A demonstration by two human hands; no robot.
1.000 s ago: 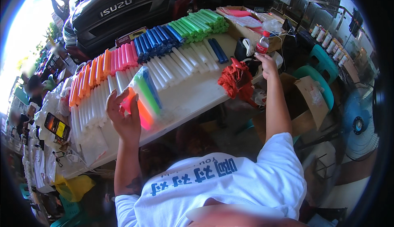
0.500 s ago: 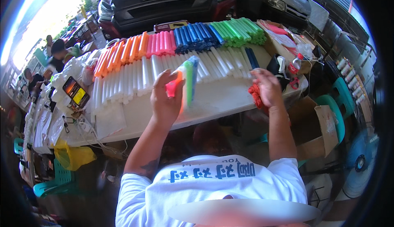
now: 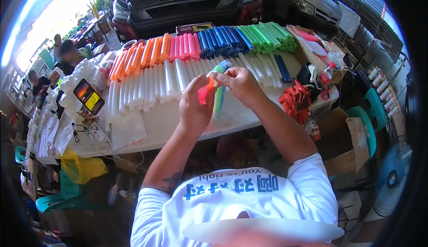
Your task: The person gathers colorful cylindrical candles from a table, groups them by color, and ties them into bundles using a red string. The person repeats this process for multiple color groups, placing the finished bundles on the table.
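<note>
My left hand point(image 3: 195, 104) is closed around a small bundle of candle-like sticks point(image 3: 219, 102) in pink, orange, green and blue, held tilted above the table. At the bundle's upper end my right hand point(image 3: 240, 86) pinches with thumb and finger, and the wrap or tip there is too small to make out. Behind my hands lies a row of white sticks point(image 3: 154, 82). Beyond it sit stacks of orange point(image 3: 154, 53), pink point(image 3: 185, 46), blue point(image 3: 223, 41) and green sticks point(image 3: 267, 37). A crumpled red cloth point(image 3: 295, 103) rests at the right table edge.
On the left, a phone point(image 3: 90, 97) leans near white plastic bags and cables. A drink bottle point(image 3: 327, 74) stands at the right, above an open cardboard box point(image 3: 339, 144). A yellow bag point(image 3: 82, 169) hangs at the front left. Parked vehicles point(image 3: 187, 10) stand close behind the table.
My right hand has moved left from beside the red cloth to the upper end of the bundle. My left hand still holds the bundle. The view has shifted slightly.
</note>
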